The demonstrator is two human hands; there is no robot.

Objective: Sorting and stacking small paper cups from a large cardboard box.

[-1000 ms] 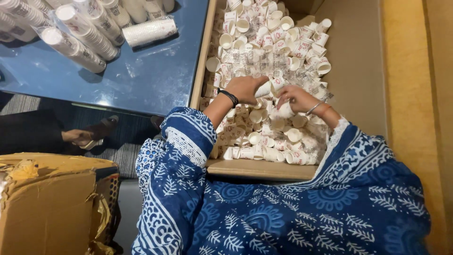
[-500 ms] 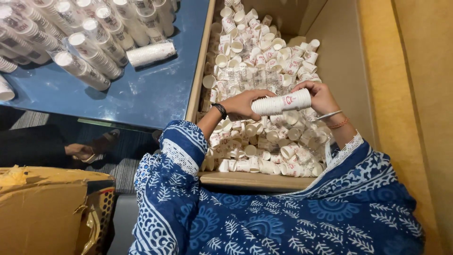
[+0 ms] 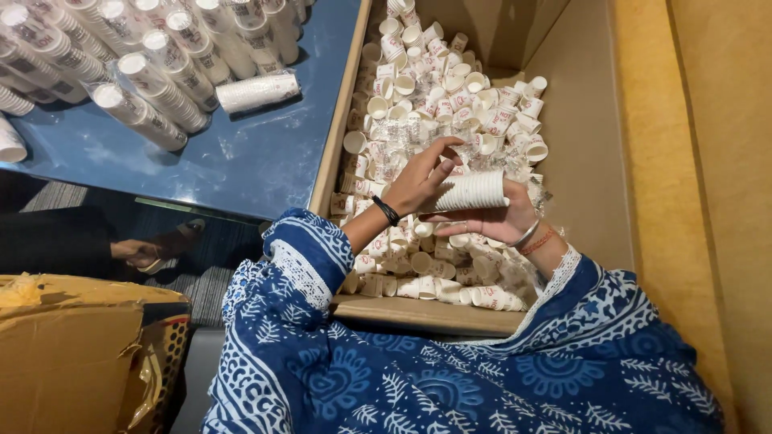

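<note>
- Paper cups nested into a short stack (image 3: 474,191) lie on their side, held between both hands above the big cardboard box (image 3: 583,161) of loose cups (image 3: 450,88).
- Judged by looks, the stack is very light and thin-walled — easy to crush if squeezed, and the nested cups could slide apart if tipped mouth-down. The ribbed outer wall gives some purchase; the sensible hold is around the sides near the two ends, not on the rims.
- Right hand (image 3: 486,221) cups the stack from below and behind, palm up, fingers curled around the lower side; it is closed on the stack. Bangles and a red thread sit at that wrist.
- Left hand (image 3: 422,181) comes in from the left end, fingers bent and fingertips (image 3: 447,153) pinching at the stack's open end — closed on it too, though lightly, as far as the view shows. A black band circles that wrist.
- Both forearms reach forward out of blue-and-white patterned sleeves (image 3: 310,253), elbows low, wrists angled inward so the hands meet over the middle of the box.
- Loose cups fill the box floor in a jumble, some upright, some on their sides.
- To the left, a blue desk (image 3: 241,161) carries long sleeves of stacked cups (image 3: 149,100) in clear wrap, lying side by side, and one shorter wrapped stack (image 3: 257,91) apart from them, nearer the box.
- A torn brown carton (image 3: 72,354) sits at lower left, beside the person.
</note>
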